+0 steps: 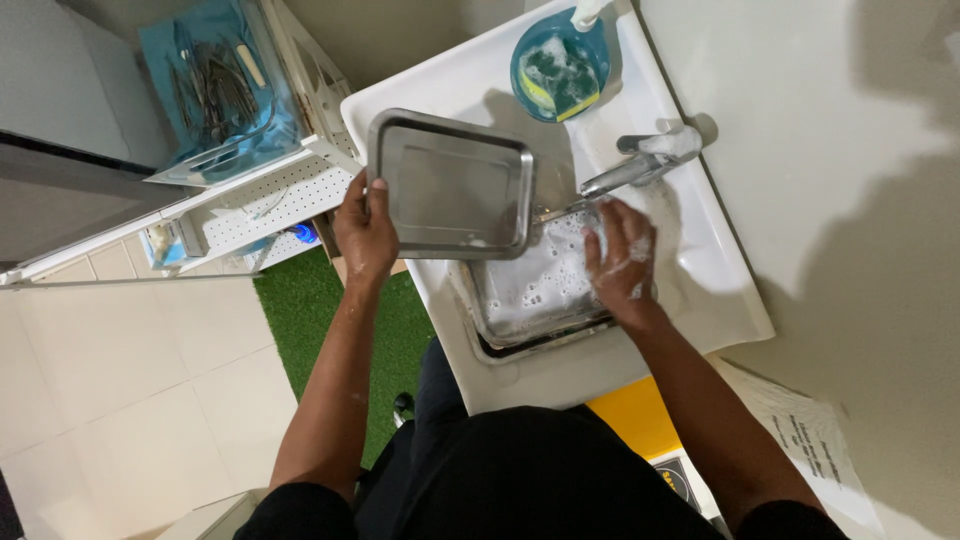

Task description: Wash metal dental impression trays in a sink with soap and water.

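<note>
a: what fills the frame from here?

b: i see a white sink (pixel 690 290) set against a pale wall, a chrome tap (pixel 640 165) over the basin. in the basin lies a steel tray full of suds (pixel 535 285), its long side running roughly away from the body.

a: and the second tray?

b: the empty steel tray (pixel 455 185) sits up on the sink's left rim, tilted, overlapping the far left corner of the soapy one. its long axis runs across, left to right.

a: hands?

b: left hand (pixel 365 230) is closed on the empty tray's near left edge, thumb over the rim. right hand (pixel 620 262) is spread flat, lathered, pressing on the right side of the sudsy tray, just below the tap.

a: which is nearer to what?

b: each hand has its own tray; the trays meet between them.

a: smaller things?

b: a blue bowl with a yellow-green sponge (pixel 558 70) by the far rim. left of the sink, a shelf holds metal instruments on blue cloth (pixel 215 90).
</note>
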